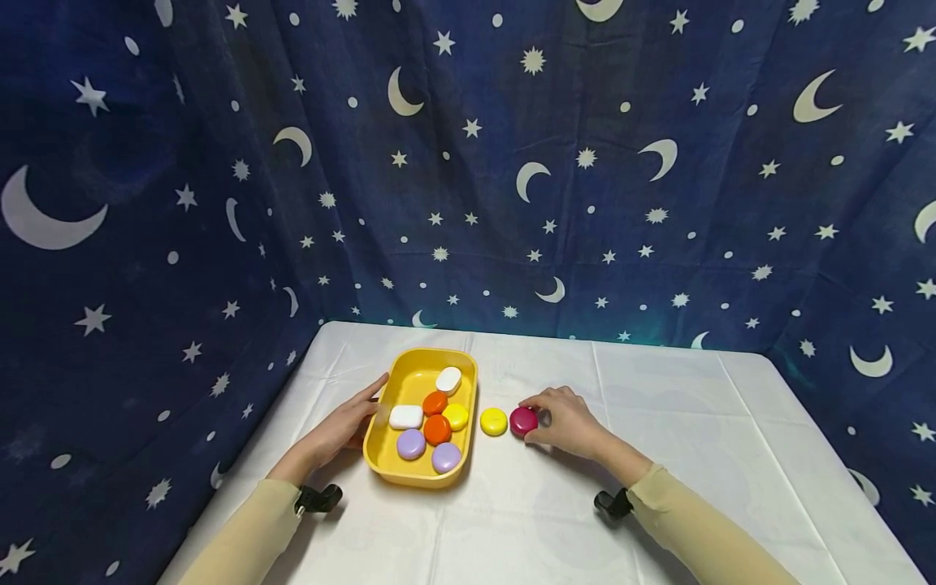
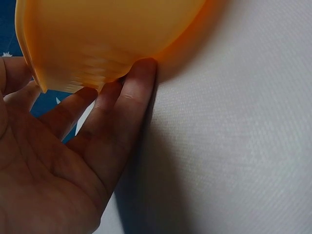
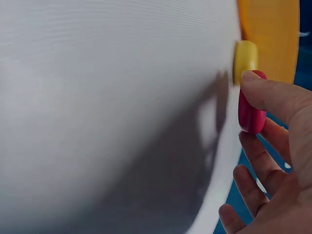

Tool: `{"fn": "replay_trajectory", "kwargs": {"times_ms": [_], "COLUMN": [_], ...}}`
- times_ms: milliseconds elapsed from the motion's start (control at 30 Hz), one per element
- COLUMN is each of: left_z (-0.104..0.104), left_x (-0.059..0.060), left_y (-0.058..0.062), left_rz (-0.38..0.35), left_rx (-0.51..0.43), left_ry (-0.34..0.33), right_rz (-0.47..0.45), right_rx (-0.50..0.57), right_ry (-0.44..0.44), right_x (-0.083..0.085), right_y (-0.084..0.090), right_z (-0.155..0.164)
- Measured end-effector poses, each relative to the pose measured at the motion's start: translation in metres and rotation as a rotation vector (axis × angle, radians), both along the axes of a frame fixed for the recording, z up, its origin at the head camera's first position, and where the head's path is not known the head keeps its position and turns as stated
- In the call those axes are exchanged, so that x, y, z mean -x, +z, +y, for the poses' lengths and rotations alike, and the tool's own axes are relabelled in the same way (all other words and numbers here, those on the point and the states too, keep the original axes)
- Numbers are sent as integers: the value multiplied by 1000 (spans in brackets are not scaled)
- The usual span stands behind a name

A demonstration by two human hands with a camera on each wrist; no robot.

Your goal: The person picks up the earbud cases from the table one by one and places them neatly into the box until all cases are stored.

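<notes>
My left hand (image 1: 347,426) is against the left side of a yellow tray (image 1: 377,463), its fingers extended. In the left wrist view the fingertips (image 2: 142,70) touch the tray's outer wall low down. My right hand (image 1: 570,422) pinches a glossy dark red round piece (image 1: 522,422) between thumb and fingers. The right wrist view shows the red piece (image 3: 251,114) on edge under the thumb, the other fingers spread apart. Just left of it a yellow round piece (image 1: 493,422) lies on the table, between the red piece and the tray.
Inside the tray are two white pieces (image 1: 405,417), two orange ones (image 1: 437,429), two lilac ones (image 1: 411,444) and a yellow one (image 1: 455,417). A white cloth covers the table (image 1: 680,422). A dark blue curtain (image 1: 483,227) with moons and stars hangs behind and beside it.
</notes>
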State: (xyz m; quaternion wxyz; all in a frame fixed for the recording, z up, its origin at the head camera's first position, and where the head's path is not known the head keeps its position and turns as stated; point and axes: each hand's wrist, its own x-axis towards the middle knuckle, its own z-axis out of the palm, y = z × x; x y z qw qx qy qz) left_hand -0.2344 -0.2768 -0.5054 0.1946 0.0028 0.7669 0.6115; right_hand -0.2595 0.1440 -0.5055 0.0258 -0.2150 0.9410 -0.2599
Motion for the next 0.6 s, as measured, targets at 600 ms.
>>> {"fn": "replay_trajectory", "kwargs": {"times_ms": [600], "left_z": [1], "left_x": [0], "left_y": [0], "left_rz": [14], "left_rx": [7], "left_ry": [1], "right_rz": [40], "right_rx": [114], "right_ry": [-2], "right_x": [30], "right_y": [51], "right_z": [-46]}}
